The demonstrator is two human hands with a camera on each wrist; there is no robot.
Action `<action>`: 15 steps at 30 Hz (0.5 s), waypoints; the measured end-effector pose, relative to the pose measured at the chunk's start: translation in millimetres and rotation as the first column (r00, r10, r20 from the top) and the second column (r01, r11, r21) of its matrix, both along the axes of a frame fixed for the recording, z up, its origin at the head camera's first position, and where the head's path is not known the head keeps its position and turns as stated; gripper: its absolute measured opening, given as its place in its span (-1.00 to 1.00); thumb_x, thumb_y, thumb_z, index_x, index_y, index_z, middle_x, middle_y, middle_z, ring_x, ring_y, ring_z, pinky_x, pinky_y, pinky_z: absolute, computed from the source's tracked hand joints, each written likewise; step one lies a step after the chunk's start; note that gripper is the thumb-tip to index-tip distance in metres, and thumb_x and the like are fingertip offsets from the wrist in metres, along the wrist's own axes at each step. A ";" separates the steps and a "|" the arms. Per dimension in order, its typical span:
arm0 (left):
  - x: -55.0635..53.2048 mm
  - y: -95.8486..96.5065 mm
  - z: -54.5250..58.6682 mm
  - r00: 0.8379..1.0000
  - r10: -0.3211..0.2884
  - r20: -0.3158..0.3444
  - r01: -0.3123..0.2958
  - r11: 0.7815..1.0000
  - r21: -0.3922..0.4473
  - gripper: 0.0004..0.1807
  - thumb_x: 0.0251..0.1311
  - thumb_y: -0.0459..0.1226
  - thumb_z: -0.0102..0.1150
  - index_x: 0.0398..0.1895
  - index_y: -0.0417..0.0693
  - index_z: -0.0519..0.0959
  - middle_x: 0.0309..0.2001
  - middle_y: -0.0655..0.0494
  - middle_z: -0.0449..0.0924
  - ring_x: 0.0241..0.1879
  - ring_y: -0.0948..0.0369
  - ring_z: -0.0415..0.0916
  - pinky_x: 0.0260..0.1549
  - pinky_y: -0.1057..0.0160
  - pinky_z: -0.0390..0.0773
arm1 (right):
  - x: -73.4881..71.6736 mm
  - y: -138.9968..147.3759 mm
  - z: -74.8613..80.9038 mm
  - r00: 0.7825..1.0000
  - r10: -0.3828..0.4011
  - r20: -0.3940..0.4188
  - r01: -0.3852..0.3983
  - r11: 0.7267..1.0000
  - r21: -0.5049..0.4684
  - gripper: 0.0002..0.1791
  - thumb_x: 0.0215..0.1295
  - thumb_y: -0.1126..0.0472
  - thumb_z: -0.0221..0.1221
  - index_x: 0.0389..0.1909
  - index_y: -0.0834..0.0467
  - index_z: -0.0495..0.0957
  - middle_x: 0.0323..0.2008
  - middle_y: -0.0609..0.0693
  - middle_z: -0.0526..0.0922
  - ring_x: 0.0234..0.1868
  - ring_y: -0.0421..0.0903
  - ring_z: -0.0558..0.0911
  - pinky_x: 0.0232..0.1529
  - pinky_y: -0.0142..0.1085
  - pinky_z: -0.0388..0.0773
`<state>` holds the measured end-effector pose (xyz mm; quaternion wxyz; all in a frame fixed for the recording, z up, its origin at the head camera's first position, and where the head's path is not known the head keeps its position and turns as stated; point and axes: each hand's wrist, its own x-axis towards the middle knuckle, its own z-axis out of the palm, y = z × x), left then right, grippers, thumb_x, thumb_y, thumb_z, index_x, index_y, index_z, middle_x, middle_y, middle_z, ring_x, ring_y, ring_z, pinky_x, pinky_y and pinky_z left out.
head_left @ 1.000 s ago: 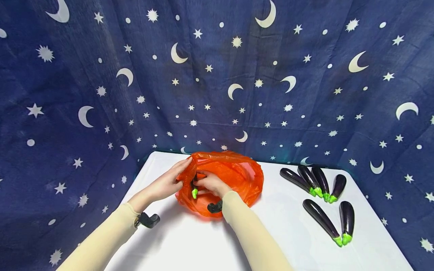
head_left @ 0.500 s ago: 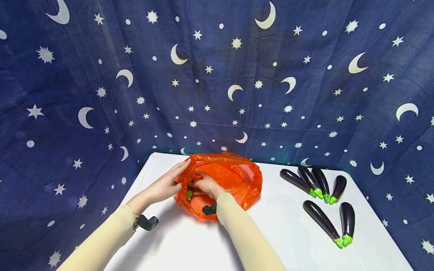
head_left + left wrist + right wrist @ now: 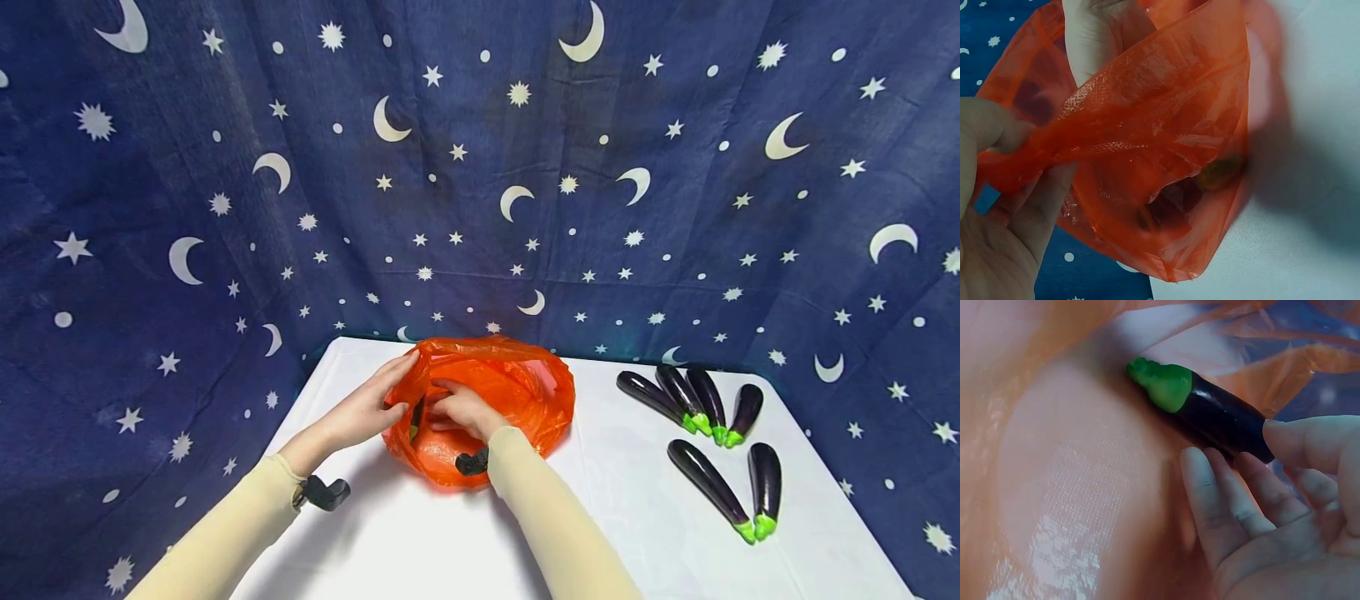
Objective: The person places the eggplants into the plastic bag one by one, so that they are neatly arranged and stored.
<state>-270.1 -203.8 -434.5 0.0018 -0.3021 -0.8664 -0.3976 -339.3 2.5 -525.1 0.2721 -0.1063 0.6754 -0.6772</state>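
An orange-red plastic bag (image 3: 525,400) stands on the table with its mouth wide. My left hand (image 3: 362,414) pinches the bag's left rim, the film folded between thumb and fingers in the left wrist view. Inside the bag, an eggplant (image 3: 1222,422) with a green stem end leans by the left wall. My right hand (image 3: 467,410) is inside too, beside the eggplant. Its fingers (image 3: 1200,487) are loosely spread in the right wrist view, with the thumb right at the eggplant's dark side. The eggplant's far end is hidden behind the thumb. Through the film, its stem end shows dimly.
On the table's right side lie several more eggplants (image 3: 708,483), some grouped near the back edge and two further forward. A blue curtain (image 3: 480,167) with moons and stars hangs close behind the white table (image 3: 375,533). Each wrist carries a black camera mount (image 3: 326,493).
The eggplant has gone left and deeper against the bag's left wall. My right hand moved left with it, then drew slightly back right and loosened. The left hand keeps its grip on the rim.
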 end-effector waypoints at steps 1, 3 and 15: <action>0.0 0.4 0.1 1.000 0.002 -0.002 -0.002 1.000 0.001 -0.09 0.26 -0.53 0.17 0.65 -0.07 0.04 0.62 -0.01 -0.03 0.56 -0.02 -0.04 0.42 -0.12 0.17 | 0.3 2.1 0.5 1.000 0.001 -0.003 -0.001 1.000 -0.008 -0.34 0.37 0.47 0.12 0.49 0.18 0.31 0.24 0.41 0.48 0.10 0.29 0.65 0.13 0.07 0.58; 0.2 1.0 0.3 1.000 0.008 -0.005 -0.008 1.000 0.001 -0.09 0.27 -0.50 0.22 0.65 -0.06 0.05 0.62 -0.02 -0.02 0.56 -0.02 -0.03 0.44 -0.13 0.14 | 1.2 7.0 2.6 1.000 0.005 -0.002 -0.005 1.000 -0.018 -0.34 0.38 0.46 0.11 0.49 0.20 0.30 0.27 0.42 0.45 0.13 0.33 0.61 0.17 0.09 0.55; 0.3 0.1 -1.5 0.999 0.027 -0.018 -0.028 0.999 -0.029 -0.05 0.22 -0.52 0.21 0.66 -0.05 0.03 0.61 -0.04 -0.01 0.56 -0.03 -0.02 0.45 -0.15 0.11 | 17.7 53.6 24.4 0.994 0.086 -0.072 -0.086 0.996 0.015 -0.27 0.37 0.41 0.19 0.55 0.21 0.23 0.34 0.40 0.42 0.16 0.40 0.58 0.17 0.21 0.50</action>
